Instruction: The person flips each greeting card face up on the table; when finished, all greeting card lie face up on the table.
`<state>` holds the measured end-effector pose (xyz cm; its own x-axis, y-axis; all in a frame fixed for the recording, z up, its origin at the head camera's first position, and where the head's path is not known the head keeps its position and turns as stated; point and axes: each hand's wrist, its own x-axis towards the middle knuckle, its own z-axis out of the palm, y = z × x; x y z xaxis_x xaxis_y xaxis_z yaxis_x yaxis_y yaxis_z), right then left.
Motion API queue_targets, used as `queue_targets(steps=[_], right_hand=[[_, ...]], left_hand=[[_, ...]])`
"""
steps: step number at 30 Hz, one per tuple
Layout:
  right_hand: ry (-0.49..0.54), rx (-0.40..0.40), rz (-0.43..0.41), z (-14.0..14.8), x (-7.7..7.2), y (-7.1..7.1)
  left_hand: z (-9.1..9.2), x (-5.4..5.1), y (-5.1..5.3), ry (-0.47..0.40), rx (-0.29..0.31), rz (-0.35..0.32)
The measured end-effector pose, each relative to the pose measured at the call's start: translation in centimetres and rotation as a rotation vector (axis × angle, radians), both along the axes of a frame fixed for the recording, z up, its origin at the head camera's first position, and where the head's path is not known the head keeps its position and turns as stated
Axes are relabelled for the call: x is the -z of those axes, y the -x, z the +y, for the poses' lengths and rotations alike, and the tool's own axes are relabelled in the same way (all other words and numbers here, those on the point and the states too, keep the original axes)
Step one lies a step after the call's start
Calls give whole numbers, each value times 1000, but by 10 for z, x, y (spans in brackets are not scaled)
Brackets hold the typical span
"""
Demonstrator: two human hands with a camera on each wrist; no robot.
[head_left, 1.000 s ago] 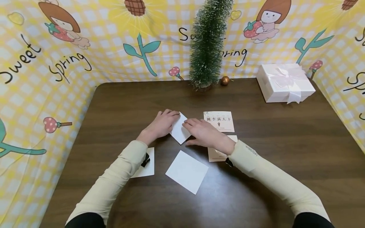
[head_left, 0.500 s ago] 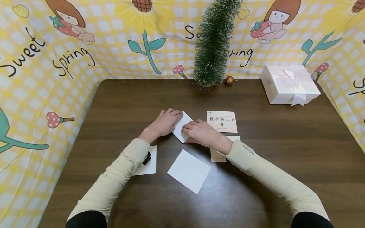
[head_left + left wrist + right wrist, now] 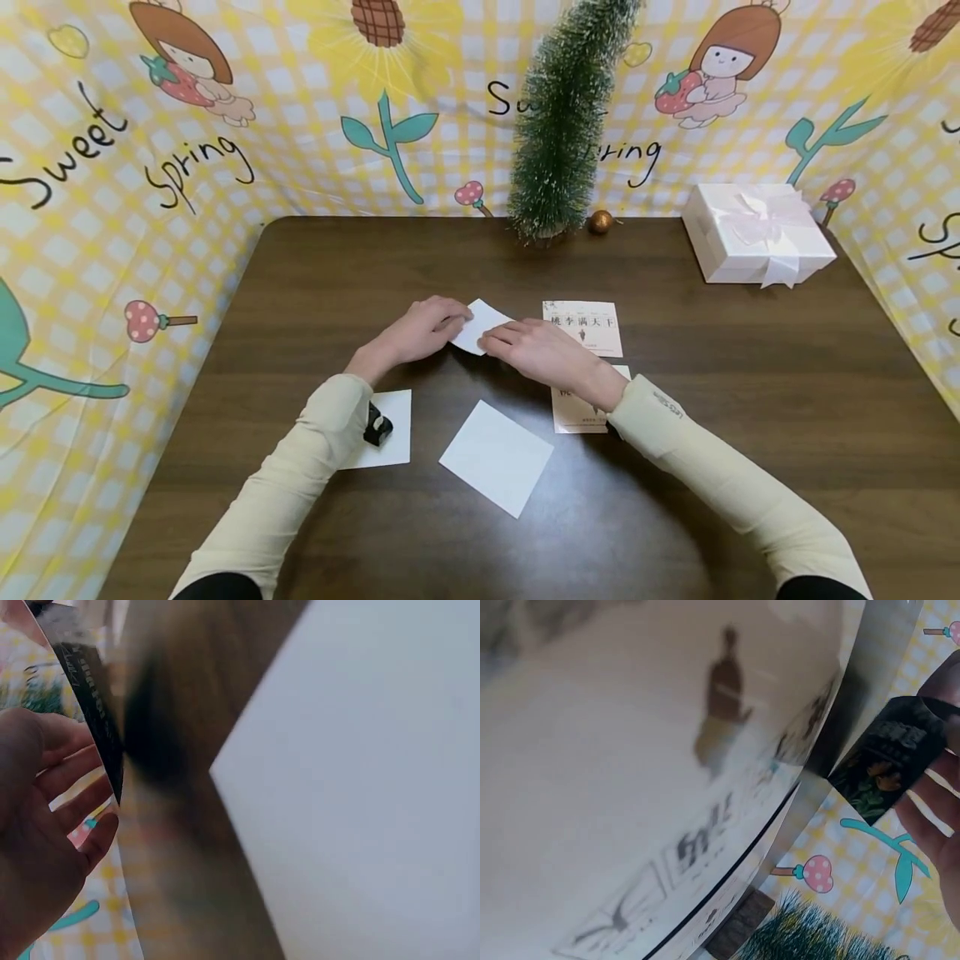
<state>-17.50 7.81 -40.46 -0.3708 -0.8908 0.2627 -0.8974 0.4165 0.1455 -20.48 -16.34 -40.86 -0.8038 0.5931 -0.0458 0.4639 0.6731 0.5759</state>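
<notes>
Left hand: I see it pinching the card at nine o'clock.
Right hand: grips it at three o'clock.
Loose card: lies at six o'clock, apart.

Green bristly tree beside a copper bauble, white ribboned box further right, yellow checked cloth behind.

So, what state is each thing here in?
Held card: raised, white side up
Left grip: holding that card
Right grip: holding that card
Middle card: flat, white side up
Left card: flat, partly hidden
Upper printed card: flat, print up
Lower printed card: flat, partly hidden
Gift box: closed, ribboned
Tree: standing
Bauble: lying by tree
</notes>
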Motion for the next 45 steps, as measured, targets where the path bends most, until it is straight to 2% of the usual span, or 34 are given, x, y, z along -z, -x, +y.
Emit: queue_targets(steps=[4,7,9,12,14,16,19,23,26,28,32,36,39,43,45], right_hand=[[83,13,48,1,-1,4],[160,32,46,2,-1,6],[206,39,30,2,-2,8],[257,54,1,1,-3,9],[299,64,-37,0,-4,11],[352,86,-86,0,-6,12],[454,131,-182,3,-8,15],[566,189,-305,8,-10,18],[632,201,-380,10,-11,20],[663,204,-418,11,-12,21],[723,211,-497,11,-14,21],[819,251,-577,12,-16,19],[887,283,-623,13,-19,17],[915,322,-683,14,-22,15],[903,341,-709,15,-22,16]], left_hand=[[-8,-2,-3,-100,-27,-44],[-10,-1,-8,-110,-25,-19],[-10,1,-11,-79,-11,64],[-6,2,-16,-26,5,268],[-3,1,-17,-24,-5,384],[-1,-1,-19,-44,-31,437],[0,-5,-21,-95,-84,414],[0,-10,-24,-192,-146,303],[1,-12,-27,-287,-160,229],[2,-13,-28,-335,-156,204],[3,-13,-28,-358,-164,203],[4,-15,-27,-386,-237,167],[5,-15,-25,-454,-290,147],[8,-16,-24,-547,-285,171],[8,-18,-24,-563,-266,178]])
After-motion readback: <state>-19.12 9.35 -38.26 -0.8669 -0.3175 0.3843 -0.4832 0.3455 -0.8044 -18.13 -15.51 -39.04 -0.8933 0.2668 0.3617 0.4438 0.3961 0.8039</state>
